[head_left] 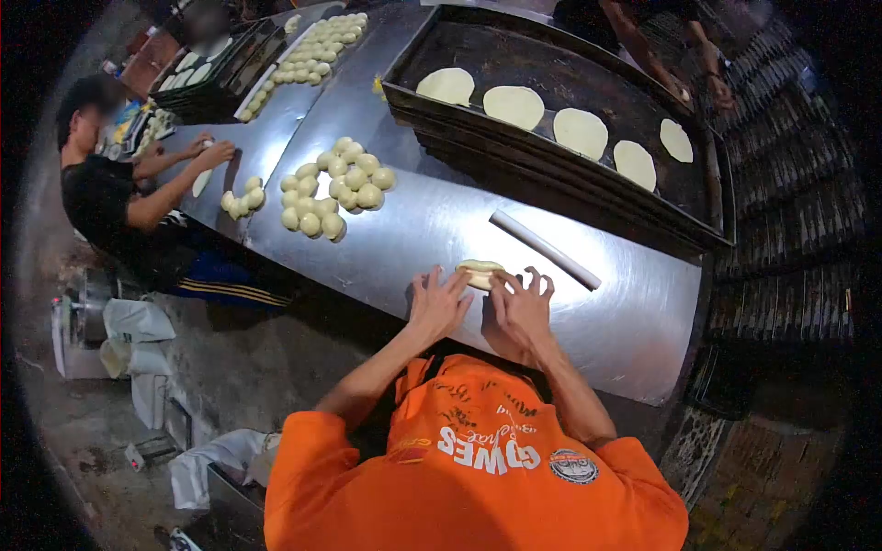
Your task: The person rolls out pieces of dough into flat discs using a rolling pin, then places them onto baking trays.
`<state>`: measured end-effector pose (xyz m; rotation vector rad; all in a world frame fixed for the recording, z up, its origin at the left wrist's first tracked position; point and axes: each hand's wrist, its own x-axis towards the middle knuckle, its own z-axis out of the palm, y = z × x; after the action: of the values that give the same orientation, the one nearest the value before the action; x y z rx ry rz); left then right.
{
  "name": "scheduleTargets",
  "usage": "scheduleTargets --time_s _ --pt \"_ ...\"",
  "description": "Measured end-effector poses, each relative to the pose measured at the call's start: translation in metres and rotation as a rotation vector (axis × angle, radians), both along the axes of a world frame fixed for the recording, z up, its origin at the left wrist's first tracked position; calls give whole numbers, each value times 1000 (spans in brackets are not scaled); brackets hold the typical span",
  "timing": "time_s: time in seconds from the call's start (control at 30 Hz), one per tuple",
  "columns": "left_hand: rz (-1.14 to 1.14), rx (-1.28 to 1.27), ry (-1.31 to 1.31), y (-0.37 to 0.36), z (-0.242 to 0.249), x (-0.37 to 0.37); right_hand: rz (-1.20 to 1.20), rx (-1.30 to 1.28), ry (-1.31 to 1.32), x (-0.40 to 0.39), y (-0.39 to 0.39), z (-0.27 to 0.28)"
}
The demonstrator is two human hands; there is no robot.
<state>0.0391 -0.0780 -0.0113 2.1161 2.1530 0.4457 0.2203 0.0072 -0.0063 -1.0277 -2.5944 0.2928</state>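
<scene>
Near the front edge of the metal tabletop (634,340), a folded piece of dough (480,267) lies with its long axis running left to right, its ends towards the two hands. Both the left hand (437,303) and right hand (522,310) have their fingers spread, fingertips at the dough. Beyond, the rolling pin (545,250) slants away to the left. Upside down, the orange shirt's (404,505) large white lettering seems to read "GOWES"; its round badge (574,466) is too small to read.

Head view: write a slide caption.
Left hand and right hand work partly rolled dough on a metal table, near a rod, dough balls and a tray of flat rounds.
</scene>
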Motion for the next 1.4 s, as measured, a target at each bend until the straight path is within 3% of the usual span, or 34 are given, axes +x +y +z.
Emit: scheduleTargets --time_s 0.1,0.17,0.2,0.23,0.3,0.37,0.43,0.47,0.53,0.67,0.77,0.83,0.93,1.1,1.17,1.3,1.4 --pt "73 -187 -179 22 38 -16 -80 -96 -101 17 25 18" --pt "151 158 -163 32 38 -32 -312 -130 147 40 50 10" --pt "151 189 -187 38 45 -37 -415 86 141 53 56 -6" --pt "144 176 -193 49 43 -41 -408 163 93 63 56 -7" --pt "-7 221 -235 69 35 -44 -339 -42 109 67 55 -15" --pt "-37 238 -198 80 32 -36 -172 -18 145 48 25 9" --pt "-165 259 9 82 9 -35 -133 5 178 30 -3 -7" --pt "-169 200 96 71 -19 -39 -161 1 212 21 -14 -11" --pt "-88 134 5 41 -28 -30 -173 -37 221 20 -37 -17" --pt "31 32 -141 -10 -14 -13 -196 -133 185 23 -57 -11" --pt "-12 -27 -137 -14 -13 -20 -169 -188 139 30 -41 3" --pt "-27 9 -127 10 -13 -27 -148 -189 118 26 -25 4" --pt "-30 49 -51 54 -21 -34 -201 57 115 2 14 -3" --pt "65 161 77 150 -12 -54 -264 -19 -3 -33 118 -5" --pt "133 199 44 181 -21 -63 -234 174 -53 -40 154 -15" --pt "195 377 104 213 -34 -70 -252 -19 -168 -48 185 -13" --pt "245 395 125 218 -38 -75 10 179 108 -40 164 -5"
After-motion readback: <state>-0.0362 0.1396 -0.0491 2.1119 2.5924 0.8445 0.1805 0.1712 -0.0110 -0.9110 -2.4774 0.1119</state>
